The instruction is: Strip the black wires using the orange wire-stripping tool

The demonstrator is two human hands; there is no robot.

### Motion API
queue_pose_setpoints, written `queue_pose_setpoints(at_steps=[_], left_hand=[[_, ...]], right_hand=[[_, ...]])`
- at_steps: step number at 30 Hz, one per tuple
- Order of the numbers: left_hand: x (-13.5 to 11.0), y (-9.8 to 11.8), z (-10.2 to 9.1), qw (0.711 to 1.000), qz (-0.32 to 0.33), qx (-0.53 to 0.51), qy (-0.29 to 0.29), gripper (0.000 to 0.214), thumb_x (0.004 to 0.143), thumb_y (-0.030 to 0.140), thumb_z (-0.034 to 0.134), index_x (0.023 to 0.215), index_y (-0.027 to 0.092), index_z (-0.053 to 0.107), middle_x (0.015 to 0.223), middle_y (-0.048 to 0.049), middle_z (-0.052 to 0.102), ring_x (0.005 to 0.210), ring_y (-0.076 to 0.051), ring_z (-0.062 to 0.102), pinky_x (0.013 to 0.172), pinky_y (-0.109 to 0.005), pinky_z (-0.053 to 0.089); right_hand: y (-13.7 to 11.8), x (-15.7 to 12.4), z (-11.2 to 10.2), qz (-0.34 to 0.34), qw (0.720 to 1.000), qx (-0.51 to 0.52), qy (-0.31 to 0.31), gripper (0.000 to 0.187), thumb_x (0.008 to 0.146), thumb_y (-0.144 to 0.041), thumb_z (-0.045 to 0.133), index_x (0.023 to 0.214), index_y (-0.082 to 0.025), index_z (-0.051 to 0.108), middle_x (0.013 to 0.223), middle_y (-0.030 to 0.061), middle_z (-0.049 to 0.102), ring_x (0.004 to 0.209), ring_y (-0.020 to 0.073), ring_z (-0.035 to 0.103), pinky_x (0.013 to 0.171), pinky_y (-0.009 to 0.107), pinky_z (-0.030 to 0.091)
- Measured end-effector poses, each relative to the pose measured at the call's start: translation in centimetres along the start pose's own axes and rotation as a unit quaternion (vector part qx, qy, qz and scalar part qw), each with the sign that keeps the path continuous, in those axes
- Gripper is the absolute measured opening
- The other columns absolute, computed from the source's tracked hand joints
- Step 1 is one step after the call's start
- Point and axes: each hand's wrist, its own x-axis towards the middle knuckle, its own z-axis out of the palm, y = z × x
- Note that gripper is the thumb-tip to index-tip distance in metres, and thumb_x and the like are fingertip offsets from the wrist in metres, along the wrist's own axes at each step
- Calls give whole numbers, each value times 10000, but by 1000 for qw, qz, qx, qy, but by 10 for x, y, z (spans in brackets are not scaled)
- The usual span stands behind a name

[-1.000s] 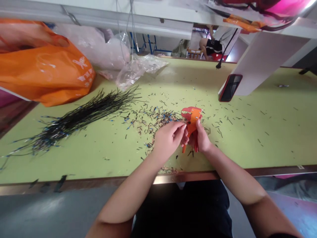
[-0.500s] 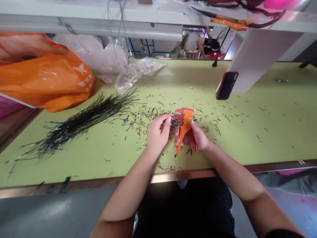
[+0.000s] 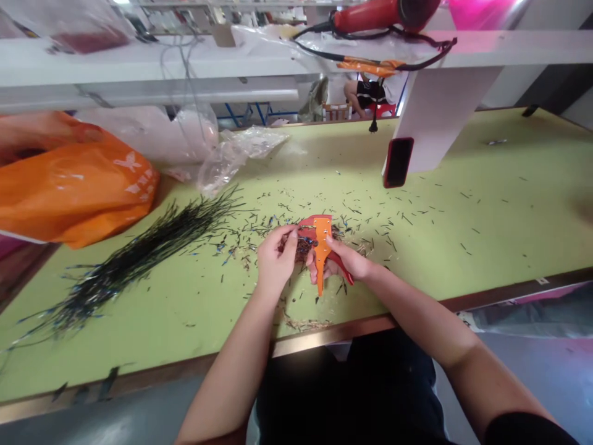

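A person's right hand (image 3: 346, 262) is clamped around the handles of an orange-and-red wire-stripping tool (image 3: 321, 246), held upright just above the bench (image 3: 463, 210), its head pointing away from the body. The left hand (image 3: 273, 262) sits just to the left of it, fingers bunched together at the tool's head beside a small dark tangle; whether they pinch a wire is too small to tell. The tool shows a flat orange plate with rivets over red handles that splay below the palm.

Short black and blue wire scraps (image 3: 241, 235) litter the green surface around and beyond both hands. Well to the left of the left hand lies a long bundle of thin black wires (image 3: 139, 256), with a crumpled orange plastic bag (image 3: 78, 185) and clear plastic bags (image 3: 236, 151) behind it. Beyond the right hand, a phone in a red case (image 3: 397, 162) leans on a white shelf support (image 3: 435, 117). The green top to the right of the right hand holds only scattered scraps. The bench's brown front edge (image 3: 324, 337) runs just beneath the forearms.
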Motion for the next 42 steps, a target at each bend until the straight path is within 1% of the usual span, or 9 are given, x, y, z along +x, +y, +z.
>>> queue_pose_setpoints(at_steps=[6, 11, 14, 18, 21, 24, 31, 38, 42], left_hand=[[-2, -3, -3, 1000, 8, 10, -25, 297, 939, 486, 654, 998, 209, 745, 681, 6, 632, 524, -108, 498, 495, -242, 386], [-1, -3, 3, 998, -9, -49, -28, 316, 893, 521, 715, 978, 218, 687, 826, -50, 733, 700, -164, 693, 611, -282, 550], [1, 1, 3, 995, -37, -90, -30, 306, 868, 519, 749, 920, 230, 666, 794, -42, 725, 706, -163, 704, 607, -285, 564], [4, 7, -1, 984, -94, -149, -6, 355, 787, 540, 824, 878, 236, 664, 679, 15, 639, 525, -101, 559, 448, -234, 433], [8, 8, -5, 968, -142, -204, 25, 412, 730, 560, 858, 865, 234, 648, 563, 79, 479, 412, -56, 358, 367, -218, 272], [13, 5, -6, 956, -153, -239, 68, 423, 710, 553, 866, 838, 235, 620, 520, 105, 385, 397, -47, 268, 361, -225, 201], [11, 2, -1, 955, -141, -248, 81, 467, 665, 514, 919, 864, 189, 650, 525, 96, 467, 411, -44, 334, 374, -208, 228], [11, 4, 0, 964, -98, -228, 100, 478, 665, 536, 907, 857, 188, 640, 486, 110, 473, 375, -43, 335, 377, -200, 257], [14, 4, 1, 960, -102, -244, 94, 512, 647, 557, 905, 871, 180, 640, 480, 116, 453, 356, -43, 301, 359, -213, 230]], right_hand=[[-4, -3, 1, -2, 1000, -23, 4, 668, 980, -782, 429, 1013, -162, 676, 867, 76, 737, 784, 172, 742, 645, 236, 571], [-1, -1, -3, 11, 1000, -1, -1, 661, 972, -778, 451, 1030, -156, 667, 893, 84, 745, 784, 174, 747, 637, 236, 581], [1, 1, -2, 7, 999, 44, -26, 647, 923, -774, 554, 1059, -152, 675, 951, 100, 758, 843, 199, 758, 702, 276, 610], [1, 1, 4, -2, 994, 88, -71, 553, 857, -622, 759, 1157, -166, 672, 1119, 126, 758, 999, 235, 753, 799, 327, 631], [1, 1, 6, 5, 991, 102, -82, 505, 873, -469, 794, 1265, -198, 628, 1184, 122, 752, 1054, 230, 749, 791, 322, 637], [2, 3, 7, 8, 993, 108, -54, 497, 885, -384, 785, 1308, -206, 594, 1198, 127, 757, 1042, 229, 756, 807, 354, 645], [0, 1, 4, 39, 999, 15, 15, 600, 877, -369, 808, 1409, -206, 582, 1343, 130, 715, 1095, 209, 742, 880, 322, 616], [-7, 0, 7, 13, 996, -85, 39, 411, 974, -383, 709, 1347, -227, 638, 1264, 88, 757, 1045, 169, 747, 835, 265, 587], [-3, 3, 8, -9, 996, -75, 49, 305, 980, -345, 698, 1243, -192, 675, 1179, 93, 776, 977, 163, 755, 813, 276, 601]])
